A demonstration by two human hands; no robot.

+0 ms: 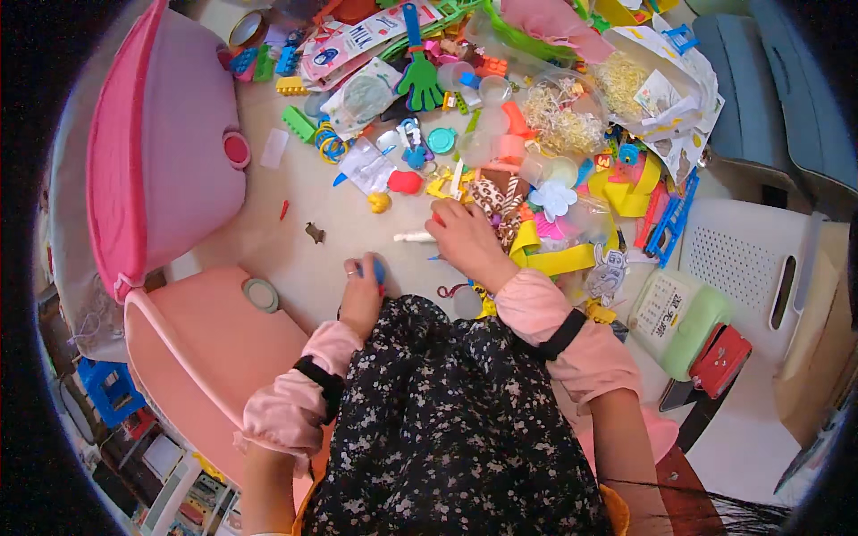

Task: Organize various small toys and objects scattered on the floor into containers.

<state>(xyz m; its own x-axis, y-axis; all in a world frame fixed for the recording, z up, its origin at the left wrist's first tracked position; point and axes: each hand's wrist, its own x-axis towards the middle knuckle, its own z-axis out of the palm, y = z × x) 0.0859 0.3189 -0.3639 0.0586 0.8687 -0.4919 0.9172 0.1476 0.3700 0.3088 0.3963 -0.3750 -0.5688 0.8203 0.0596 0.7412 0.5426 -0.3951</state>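
My left hand (360, 298) is closed around a small blue object (379, 269), mostly covered by the fingers, near the front edge of the pale table. My right hand (467, 240) reaches to the near side of the toy pile, with a small red piece (438, 219) pinched at its fingertips. Just left of these fingers lies a white stick-like piece (414, 236). A red rounded toy (404, 181) and a yellow one (379, 202) rest beyond it. Brown-and-white patterned fabric (493, 191) and a curling yellow strip (560, 259) lie beside the right hand.
A pink-and-lilac tub (188, 134) and a peach tub (201, 335) stand at left. Farther back are a green hand clapper (422, 87), a milk-carton-shaped packet (362, 43) and shredded paper (563, 120). A perforated white basket (737, 248) and green box (684, 321) are at right.
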